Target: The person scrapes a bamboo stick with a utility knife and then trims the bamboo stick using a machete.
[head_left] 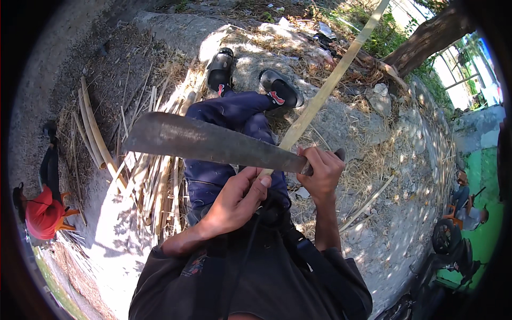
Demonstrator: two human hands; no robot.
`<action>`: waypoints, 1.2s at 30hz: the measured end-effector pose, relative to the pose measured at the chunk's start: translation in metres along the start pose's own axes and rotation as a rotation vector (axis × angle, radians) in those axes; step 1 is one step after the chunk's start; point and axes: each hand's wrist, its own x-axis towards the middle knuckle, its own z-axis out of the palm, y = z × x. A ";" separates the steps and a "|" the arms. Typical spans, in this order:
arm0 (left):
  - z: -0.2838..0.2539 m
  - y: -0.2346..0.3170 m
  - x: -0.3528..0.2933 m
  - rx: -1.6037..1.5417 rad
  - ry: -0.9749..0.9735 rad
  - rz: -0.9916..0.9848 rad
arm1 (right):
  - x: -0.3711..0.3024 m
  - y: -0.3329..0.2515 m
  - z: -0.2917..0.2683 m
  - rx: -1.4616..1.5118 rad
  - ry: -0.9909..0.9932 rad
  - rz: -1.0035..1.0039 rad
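Note:
My right hand (pixel 322 170) is closed round the handle of a machete (pixel 200 140) with a wide dark blade. The blade points left across my lap and crosses a long pale bamboo strip (pixel 326 92) near its lower end. That end is pinched between the thumb and fingers of my left hand (pixel 234 200), just below the blade. From there the strip slants up to the far right. Whether the edge is cutting into it, I cannot tell.
Several bamboo pieces (pixel 154 197) lie in a heap left of my legs, with curved lengths (pixel 95 128) beyond. A person in red (pixel 45 213) sits at far left, another person (pixel 469 213) at far right near a motorcycle (pixel 450 240). A tree trunk (pixel 426 42) leans at the upper right.

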 end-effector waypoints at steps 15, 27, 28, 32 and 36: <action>-0.007 -0.011 0.002 0.006 -0.075 0.055 | -0.012 -0.012 0.005 0.038 -0.054 0.001; 0.001 -0.001 -0.006 -0.046 -0.033 -0.032 | -0.005 -0.008 0.001 -0.031 -0.030 0.024; 0.000 0.002 -0.006 -0.047 -0.034 -0.032 | -0.003 -0.007 0.001 -0.031 -0.030 0.025; -0.007 -0.001 -0.003 -0.079 -0.070 -0.100 | -0.001 -0.009 0.007 -0.001 -0.007 0.035; -0.003 -0.006 -0.005 -0.073 -0.068 -0.025 | 0.004 -0.008 -0.002 -0.017 0.002 0.048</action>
